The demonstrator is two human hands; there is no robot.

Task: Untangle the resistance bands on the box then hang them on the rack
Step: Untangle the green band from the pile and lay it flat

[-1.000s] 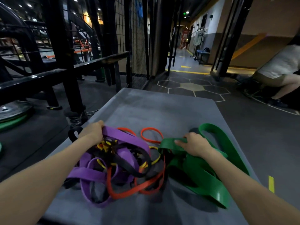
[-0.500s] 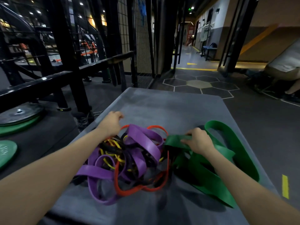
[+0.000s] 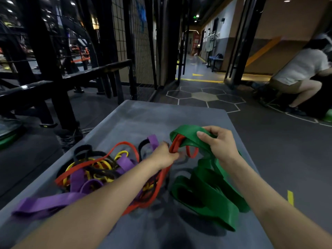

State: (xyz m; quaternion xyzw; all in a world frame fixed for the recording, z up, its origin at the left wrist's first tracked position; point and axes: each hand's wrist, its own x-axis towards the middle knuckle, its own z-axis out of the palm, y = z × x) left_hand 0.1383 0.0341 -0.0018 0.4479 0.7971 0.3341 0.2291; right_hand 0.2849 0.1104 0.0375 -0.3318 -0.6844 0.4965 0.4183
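Resistance bands [image 3: 100, 169] are lying tangled at centre-left on the grey box [image 3: 143, 119]. We are grasping the green band [image 3: 206, 186] in our right hand [image 3: 218, 144], raised at centre-right, while our left hand [image 3: 162, 155] is pinching the red band [image 3: 177, 143] threaded through it. Bare box top is stretching toward the far edge.

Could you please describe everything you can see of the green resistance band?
The green resistance band is wide, flat and rubbery-looking, the broadest one there. It lies folded in loose loops on the right of the grey box. Its far end is lifted, gripped by the right hand, with a red band threaded under that raised fold.
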